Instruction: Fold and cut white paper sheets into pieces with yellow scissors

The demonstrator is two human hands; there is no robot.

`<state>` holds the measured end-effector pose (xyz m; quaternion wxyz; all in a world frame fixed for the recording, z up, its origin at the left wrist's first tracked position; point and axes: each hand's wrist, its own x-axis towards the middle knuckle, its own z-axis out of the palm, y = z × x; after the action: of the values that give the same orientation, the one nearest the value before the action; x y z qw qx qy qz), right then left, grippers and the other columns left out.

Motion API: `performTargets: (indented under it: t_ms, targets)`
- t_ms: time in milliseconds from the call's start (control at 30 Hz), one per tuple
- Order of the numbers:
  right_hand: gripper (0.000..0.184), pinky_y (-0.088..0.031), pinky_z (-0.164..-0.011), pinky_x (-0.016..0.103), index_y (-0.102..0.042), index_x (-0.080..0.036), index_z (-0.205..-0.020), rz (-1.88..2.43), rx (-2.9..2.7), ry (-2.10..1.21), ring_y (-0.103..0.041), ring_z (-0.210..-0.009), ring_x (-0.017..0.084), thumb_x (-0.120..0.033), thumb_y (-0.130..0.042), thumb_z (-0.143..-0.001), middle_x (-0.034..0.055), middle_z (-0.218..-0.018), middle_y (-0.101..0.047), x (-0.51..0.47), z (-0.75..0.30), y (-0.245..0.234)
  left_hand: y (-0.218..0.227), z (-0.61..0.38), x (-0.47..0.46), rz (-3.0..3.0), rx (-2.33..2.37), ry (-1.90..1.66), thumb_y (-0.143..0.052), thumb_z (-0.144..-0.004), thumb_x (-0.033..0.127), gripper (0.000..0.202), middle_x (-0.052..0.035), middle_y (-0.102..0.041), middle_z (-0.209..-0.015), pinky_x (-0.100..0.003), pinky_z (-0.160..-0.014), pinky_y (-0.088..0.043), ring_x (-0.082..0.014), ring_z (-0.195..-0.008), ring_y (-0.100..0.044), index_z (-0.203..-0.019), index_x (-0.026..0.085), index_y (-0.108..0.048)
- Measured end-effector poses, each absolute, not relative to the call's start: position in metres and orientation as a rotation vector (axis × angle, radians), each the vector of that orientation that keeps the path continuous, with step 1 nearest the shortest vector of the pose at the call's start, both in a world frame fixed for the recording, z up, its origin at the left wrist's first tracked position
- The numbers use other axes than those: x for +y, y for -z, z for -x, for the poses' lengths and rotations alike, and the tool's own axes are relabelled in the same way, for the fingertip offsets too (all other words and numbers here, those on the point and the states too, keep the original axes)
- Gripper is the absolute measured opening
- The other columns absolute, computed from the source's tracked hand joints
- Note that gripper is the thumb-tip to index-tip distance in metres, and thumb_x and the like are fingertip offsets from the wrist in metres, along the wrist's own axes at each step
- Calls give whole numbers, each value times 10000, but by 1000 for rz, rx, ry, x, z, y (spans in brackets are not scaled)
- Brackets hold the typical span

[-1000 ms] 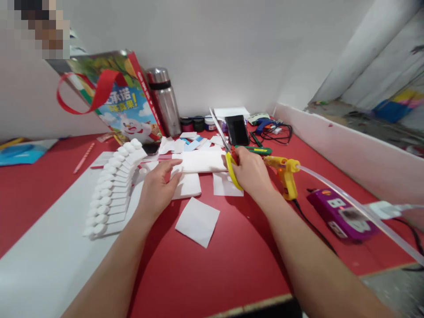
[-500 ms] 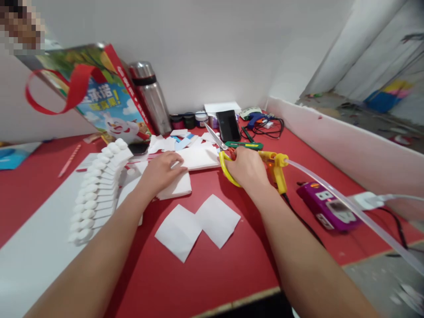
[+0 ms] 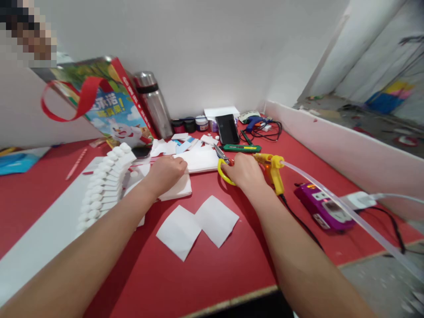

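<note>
My right hand (image 3: 247, 171) is closed round the scissors (image 3: 223, 173), whose yellow handle loop shows beside the fingers; the metal blades point away toward the back. My left hand (image 3: 167, 173) lies over a stack of white squares (image 3: 179, 189), its fingers drawn together. Whatever may be between those fingertips is hidden. Two white paper squares (image 3: 179, 232) rest corner to corner on the red table in front. A folded white pad (image 3: 203, 160) sits between the hands. The yellow hot glue gun (image 3: 274, 170) lies just right of my right hand.
A curved row of white padded pieces (image 3: 106, 181) stands at left. Behind are a gift box (image 3: 122, 110), a steel flask (image 3: 154, 106), paint jars (image 3: 190, 125), a phone (image 3: 227, 129) and a green cutter (image 3: 242, 148). A purple power strip (image 3: 324, 207) and cords lie right.
My left hand's fingers have drawn together over the white stack. My right hand keeps the scissors, and their blades have dropped lower. The view has shifted slightly.
</note>
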<state>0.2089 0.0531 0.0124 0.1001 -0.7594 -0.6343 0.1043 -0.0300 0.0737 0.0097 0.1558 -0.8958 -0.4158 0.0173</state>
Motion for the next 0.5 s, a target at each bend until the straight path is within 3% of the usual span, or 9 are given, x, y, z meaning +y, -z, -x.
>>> performTargets:
  t_ms: [200, 500]
  targets:
    - [352, -518, -728, 353, -746, -85, -990, 2242, -1886, -334, -737, -966, 364, -378, -580, -889, 238, -963, -757, 52, -207, -14, -16, 27, 75, 2559, -1214, -38, -493, -964, 248, 241, -152, -737, -1008, -380, -773, -488, -289, -910, -706, -1013, 106, -681]
    - [339, -538, -709, 377, -758, -126, -925, 2265, -1863, -270, -741, -952, 370, -420, -609, -850, 213, -929, -765, 49, -210, -19, -24, 18, 73, 2606, -1178, -212, -497, -950, 251, 250, -145, -737, -1056, -346, -642, -443, -278, -865, -719, -951, 112, -704]
